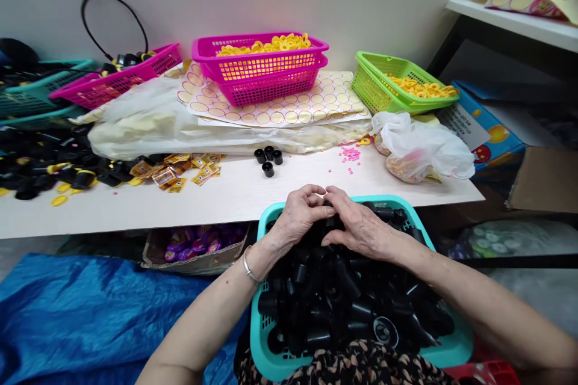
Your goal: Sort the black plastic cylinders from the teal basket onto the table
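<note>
Turquoise plastic forms the basket point(256, 337) close in front of us, its far rim at the edge of the pale table point(217, 207), and black parts point(318, 337) fill it in a jumble. Over its far side our left hand point(298, 216) and right hand point(363, 230) come together, fingers curled and narrow, holding one black piece point(332, 224) between them; they hide much of it, so we cannot tell its full shape. On the table beyond, four black caps point(268, 169) stand grouped, with small shiny packets point(167, 174) to their left and pink beads point(351, 154) scattered to their right, near a whitish plastic bag point(424, 138). Further back, a pink basket point(262, 93) of yellow rings point(284, 43) rests on circle-printed sheets point(338, 96), and a green basket point(374, 81) beside it carries yellow rings too.
</note>
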{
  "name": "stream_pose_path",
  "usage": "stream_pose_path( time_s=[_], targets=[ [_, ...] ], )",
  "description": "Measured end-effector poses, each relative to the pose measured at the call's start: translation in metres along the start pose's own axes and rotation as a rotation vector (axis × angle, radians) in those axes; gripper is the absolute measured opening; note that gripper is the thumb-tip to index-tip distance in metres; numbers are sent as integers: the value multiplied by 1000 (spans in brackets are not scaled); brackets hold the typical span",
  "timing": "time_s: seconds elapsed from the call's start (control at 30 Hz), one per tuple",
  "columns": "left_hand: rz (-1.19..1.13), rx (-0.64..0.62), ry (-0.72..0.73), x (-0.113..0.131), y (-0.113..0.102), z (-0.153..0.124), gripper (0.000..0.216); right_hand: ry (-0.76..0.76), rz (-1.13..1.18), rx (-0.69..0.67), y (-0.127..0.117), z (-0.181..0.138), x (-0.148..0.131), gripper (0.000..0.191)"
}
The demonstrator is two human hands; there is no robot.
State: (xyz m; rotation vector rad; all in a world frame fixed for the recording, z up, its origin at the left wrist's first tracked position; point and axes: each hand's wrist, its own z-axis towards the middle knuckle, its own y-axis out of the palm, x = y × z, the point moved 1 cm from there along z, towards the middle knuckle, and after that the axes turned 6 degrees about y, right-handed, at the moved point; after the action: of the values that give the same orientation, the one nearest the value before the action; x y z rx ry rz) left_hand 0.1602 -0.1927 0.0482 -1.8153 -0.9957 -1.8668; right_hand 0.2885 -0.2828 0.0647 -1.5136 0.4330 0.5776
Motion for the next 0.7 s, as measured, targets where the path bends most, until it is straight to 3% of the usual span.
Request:
stream_pose_path(
  time_s=[0.13, 0.23, 0.4, 0.6, 0.7],
  targets=[
    [-83, 36, -8, 4, 3, -3, 38, -75, -132, 134, 4, 7, -1, 27],
    [-84, -1, -28, 8, 6, -7, 37, -75, -184, 174, 4, 8, 1, 17],
    [-75, 23, -8, 13, 6, -16, 45, -88, -100, 206, 8, 11, 3, 30],
    [-99, 91, -17, 17, -5, -30, 56, -85, 44, 30, 14, 17, -13, 65],
    [-164, 102, -15, 21, -14, -37, 59, -71, 59, 3, 14, 18, -19, 67]
  ],
)
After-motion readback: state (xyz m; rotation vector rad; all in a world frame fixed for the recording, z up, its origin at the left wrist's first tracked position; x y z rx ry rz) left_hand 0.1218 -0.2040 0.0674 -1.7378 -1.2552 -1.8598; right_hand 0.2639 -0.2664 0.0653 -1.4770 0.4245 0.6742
